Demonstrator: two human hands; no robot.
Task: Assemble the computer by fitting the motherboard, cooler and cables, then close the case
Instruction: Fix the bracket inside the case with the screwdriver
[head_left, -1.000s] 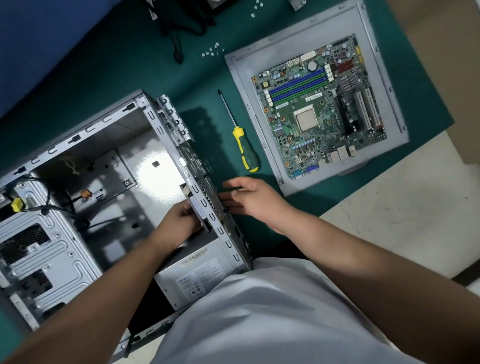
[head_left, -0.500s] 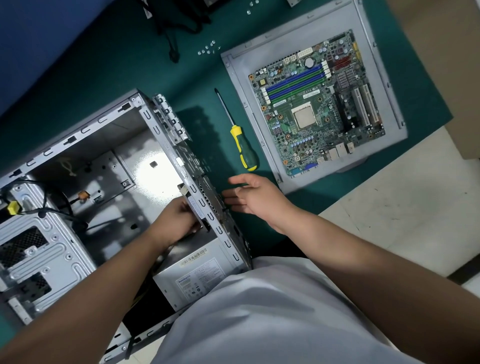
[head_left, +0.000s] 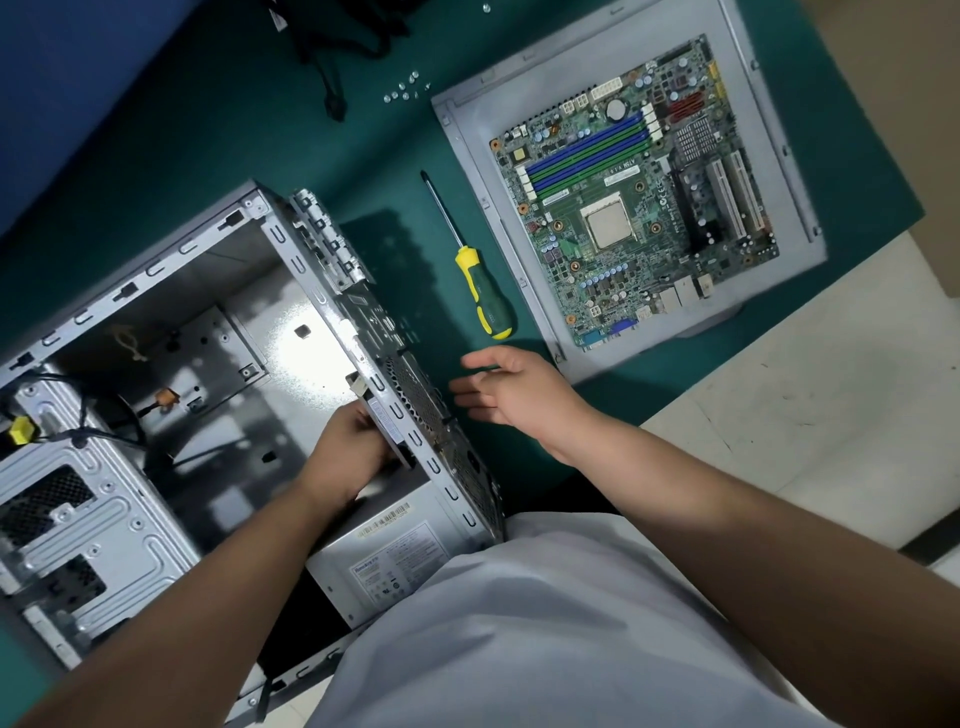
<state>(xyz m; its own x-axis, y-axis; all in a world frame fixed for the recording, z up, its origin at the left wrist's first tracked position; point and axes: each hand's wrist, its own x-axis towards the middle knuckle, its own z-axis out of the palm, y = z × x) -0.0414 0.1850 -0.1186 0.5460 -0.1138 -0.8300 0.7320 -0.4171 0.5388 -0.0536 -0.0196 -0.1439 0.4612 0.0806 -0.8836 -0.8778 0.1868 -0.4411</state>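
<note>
The open grey computer case (head_left: 156, 291) lies on its side at the left, its inside bare metal with a power supply (head_left: 400, 561) at the near end. My left hand (head_left: 348, 452) is inside, its fingers pressed against a thin metal plate (head_left: 387, 423) at the case's rear wall (head_left: 415, 395). My right hand (head_left: 511, 389) hovers open just outside that wall, touching nothing. The green motherboard (head_left: 634, 202) rests on the grey side panel (head_left: 467, 130) at the upper right.
A yellow and green screwdriver (head_left: 480, 291) lies between case and panel. Several loose screws (head_left: 408, 93) and black cables (head_left: 332, 47) sit at the table's far side. The green mat (head_left: 208, 119) ends at the right, with pale floor beyond.
My right hand has lifted off the rear wall and moved right, fingers spreading open. My left hand stays inside the case against the plate.
</note>
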